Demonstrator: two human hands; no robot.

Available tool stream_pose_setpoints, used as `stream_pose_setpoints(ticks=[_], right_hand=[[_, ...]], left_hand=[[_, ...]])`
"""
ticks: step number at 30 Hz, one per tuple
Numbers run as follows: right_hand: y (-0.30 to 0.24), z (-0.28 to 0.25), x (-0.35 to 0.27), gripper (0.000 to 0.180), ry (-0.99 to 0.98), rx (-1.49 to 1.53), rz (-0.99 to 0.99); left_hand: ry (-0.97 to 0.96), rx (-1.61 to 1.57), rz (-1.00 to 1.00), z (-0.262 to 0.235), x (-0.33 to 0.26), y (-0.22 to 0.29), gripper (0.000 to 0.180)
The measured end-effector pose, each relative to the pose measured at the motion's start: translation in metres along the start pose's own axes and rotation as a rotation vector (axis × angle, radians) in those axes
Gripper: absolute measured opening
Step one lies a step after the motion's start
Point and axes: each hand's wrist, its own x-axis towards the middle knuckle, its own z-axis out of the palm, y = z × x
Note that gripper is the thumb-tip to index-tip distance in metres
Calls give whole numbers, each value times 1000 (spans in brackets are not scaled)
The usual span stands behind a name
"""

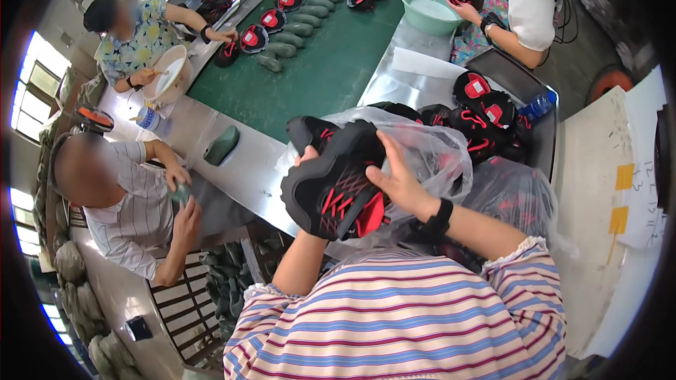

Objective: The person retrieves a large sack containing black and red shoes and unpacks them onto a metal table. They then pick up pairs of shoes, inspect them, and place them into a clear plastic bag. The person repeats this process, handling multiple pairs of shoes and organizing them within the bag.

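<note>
In front of my chest is a black shoe (338, 184) with red crossed laces and a red lining, tilted with its thick, wavy edge to the left. My left hand (308, 155) grips it from behind; only some fingers show at its upper edge. My right hand (403, 181) presses its thumb and fingers on the shoe's right side. Just behind the left fingers is another black shoe piece (310, 131) with red laces; whether it is held too is unclear. Clear plastic bags (440, 148) lie right beyond the right hand.
Black-and-red shoe uppers (486, 116) are heaped at the right beside a blue bottle (539, 105). Ahead, a green belt (310, 74) carries rows of uppers and green shoe lasts (299, 28). Co-workers sit left and far right, near a white bucket (169, 74) and a green basin (428, 10).
</note>
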Motion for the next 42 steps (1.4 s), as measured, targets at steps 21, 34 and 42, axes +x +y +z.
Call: stream_pose_setpoints(ticks=[21,34,42], right_hand=[[7,-40,50,89,-295,683,345],[130,-134,119,26,340,991,679],[65,-94,94,19,195,338,316]], left_hand=[[-18,115,456,-21,58,-11,23],[-178,-334,194,-72,88,0,30],[-27,86,188,-86,169,14,28]])
